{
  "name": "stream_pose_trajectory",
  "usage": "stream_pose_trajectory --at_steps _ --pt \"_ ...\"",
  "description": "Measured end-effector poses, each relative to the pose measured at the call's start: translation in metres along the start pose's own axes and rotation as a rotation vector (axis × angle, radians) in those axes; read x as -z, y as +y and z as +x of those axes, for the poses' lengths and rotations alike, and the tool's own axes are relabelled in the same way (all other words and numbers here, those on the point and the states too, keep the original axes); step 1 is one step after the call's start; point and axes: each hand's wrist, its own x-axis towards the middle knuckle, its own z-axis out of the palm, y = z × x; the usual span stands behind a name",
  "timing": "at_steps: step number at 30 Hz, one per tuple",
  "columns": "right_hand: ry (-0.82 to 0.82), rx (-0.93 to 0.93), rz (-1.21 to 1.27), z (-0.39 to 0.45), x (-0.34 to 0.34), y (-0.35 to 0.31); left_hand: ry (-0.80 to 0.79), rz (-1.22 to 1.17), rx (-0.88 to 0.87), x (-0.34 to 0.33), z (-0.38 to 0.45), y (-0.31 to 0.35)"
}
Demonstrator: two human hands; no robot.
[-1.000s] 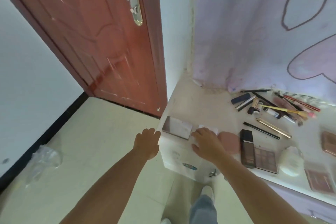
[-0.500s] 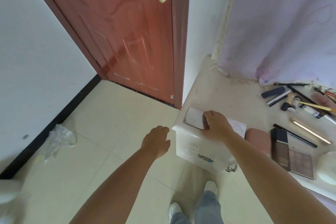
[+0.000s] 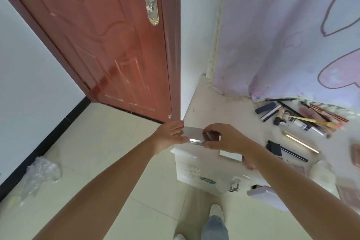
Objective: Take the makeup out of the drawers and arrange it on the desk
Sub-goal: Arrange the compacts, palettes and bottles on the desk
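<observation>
A flat silver mirrored palette (image 3: pixel 192 134) is lifted just above the left corner of the white desk (image 3: pixel 224 107). My left hand (image 3: pixel 171 134) holds its left end with thumb and fingers. My right hand (image 3: pixel 226 138) grips its right end from above. Several pencils, brushes and tubes (image 3: pixel 300 117) lie in a row at the back of the desk. A gold tube (image 3: pixel 301 142), a black compact (image 3: pixel 275 148) and a white round case (image 3: pixel 323 171) lie nearer the front. A white drawer front (image 3: pixel 198 171) with a small metal handle (image 3: pixel 234 186) sits below my hands.
A red-brown door (image 3: pixel 109 41) stands close on the left of the desk. A lilac patterned curtain (image 3: pixel 282 35) hangs behind the desk. Crumpled clear plastic (image 3: pixel 41 173) lies on the tiled floor at the left. My shoe (image 3: pixel 216 210) shows below the drawer.
My right hand has picked the silver palette up off the desk corner. My left hand has come up from the desk's side and taken its left end.
</observation>
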Motion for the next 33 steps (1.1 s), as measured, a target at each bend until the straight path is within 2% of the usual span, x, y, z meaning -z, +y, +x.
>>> stream_pose_trajectory --at_steps 6,9,15,21,30,33 --pt "0.055 0.012 0.077 -0.021 0.02 -0.007 -0.049 -0.103 -0.05 -0.01 -0.004 0.016" --pt "0.009 -0.006 0.031 -0.027 0.031 -0.014 -0.002 -0.035 -0.098 -0.015 -0.005 0.032" --pt "0.101 0.086 -0.104 -0.04 0.053 -0.034 -0.037 0.111 -0.18 -0.016 -0.017 0.067" --pt "0.092 0.169 -0.192 -0.045 0.054 -0.048 -0.025 0.17 -0.251 -0.009 -0.036 0.073" --pt "0.088 0.205 -0.204 -0.041 0.05 -0.061 0.007 0.207 -0.295 0.001 -0.048 0.073" --pt "0.118 0.167 -0.118 -0.041 0.049 -0.059 -0.03 0.278 -0.284 0.003 -0.052 0.073"
